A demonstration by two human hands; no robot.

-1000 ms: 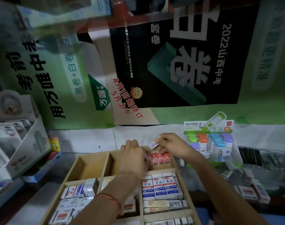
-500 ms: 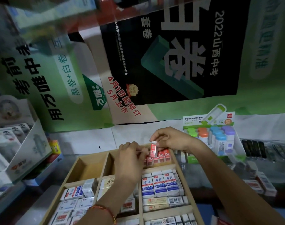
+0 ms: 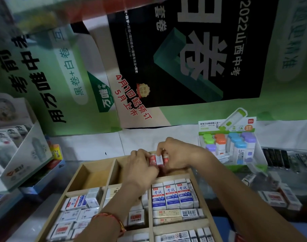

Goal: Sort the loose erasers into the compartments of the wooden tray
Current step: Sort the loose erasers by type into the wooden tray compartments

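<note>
A second ago the right hand [image 3: 177, 154] held one of the red erasers [image 3: 156, 159] above the tray's [image 3: 74, 179] far-right compartment. Now it stands with the rest of the row there. Both hands' grips are curled onto that row, the left hand [image 3: 140, 166] squeezing from the opposite side, so one more piece looks sorted. The compartment walls sit close round the fingers. The tray's far-left compartment lies open, and loose erasers [image 3: 275, 196] wait right of the tray.
</note>
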